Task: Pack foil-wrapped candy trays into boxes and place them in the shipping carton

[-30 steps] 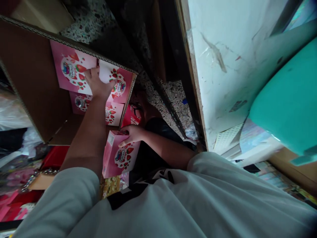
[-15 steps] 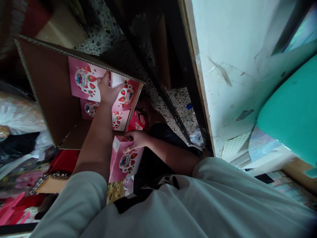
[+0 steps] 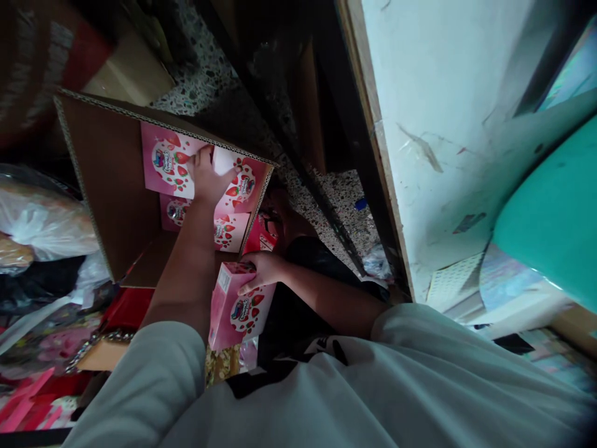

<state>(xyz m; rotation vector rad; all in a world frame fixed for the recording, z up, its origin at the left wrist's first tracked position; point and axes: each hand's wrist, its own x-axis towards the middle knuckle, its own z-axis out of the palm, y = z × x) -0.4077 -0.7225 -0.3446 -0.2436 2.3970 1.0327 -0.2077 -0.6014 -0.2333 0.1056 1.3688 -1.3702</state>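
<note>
A brown cardboard carton point(image 3: 116, 168) lies tilted with its mouth towards me, holding several pink-and-white boxes point(image 3: 170, 160) printed with strawberries. Inside it, my left hand point(image 3: 209, 180) rests against the upper boxes, its thumb spread away from the fingers; the fingertips are partly lost at the seam between two boxes. Outside the carton's lower right edge, my right hand point(image 3: 263, 272) grips another strawberry-printed box point(image 3: 240, 311) by its upper end, the thumb across the printed face. That box stands tilted, close to my dark-clothed leg.
A dark metal frame point(image 3: 298, 162) and a white board point(image 3: 420, 124) border the right side. Beyond them is a teal rounded object point(image 3: 555, 205). Plastic-wrapped goods point(image 3: 46, 214) and a red box point(image 3: 125, 311) crowd the left. Speckled floor point(image 3: 205, 68) shows behind the carton.
The whole view has shifted slightly, so the carton sits a little lower and further right in the picture. Both hands keep nearly the same places on the boxes.
</note>
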